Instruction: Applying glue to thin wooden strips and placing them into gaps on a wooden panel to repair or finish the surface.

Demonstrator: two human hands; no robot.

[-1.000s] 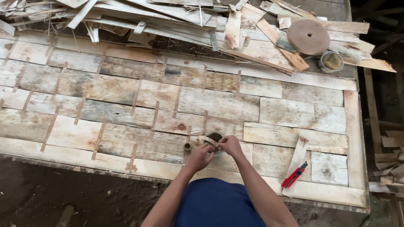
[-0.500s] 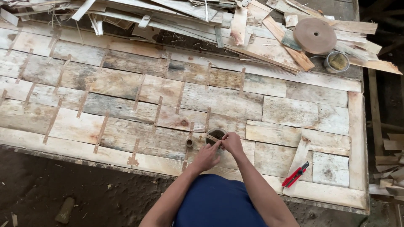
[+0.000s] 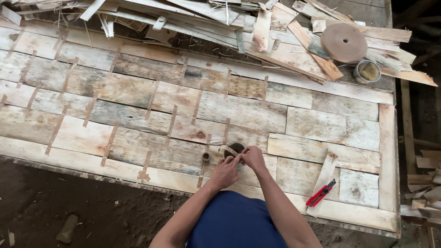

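Both my hands meet over a small dark round pot (image 3: 235, 148) that stands on a large sheet of pieced wood veneer (image 3: 138, 92). My left hand (image 3: 226, 171) and my right hand (image 3: 251, 157) pinch a short strip of brown tape (image 3: 229, 151) between them, held across the pot's rim. A small roll of tape (image 3: 206, 156) lies just left of the pot. Brown tape strips cross many of the veneer joints.
A red utility knife (image 3: 321, 193) lies on a loose veneer strip at the right. A big roll of brown tape (image 3: 344, 42) and a small tin (image 3: 368, 71) sit at the far right. Scrap veneer (image 3: 220, 18) is heaped along the back. Dirt floor lies at the left.
The view has shifted slightly. My hands have stayed at the pot, working the tape strip with small finger movements.
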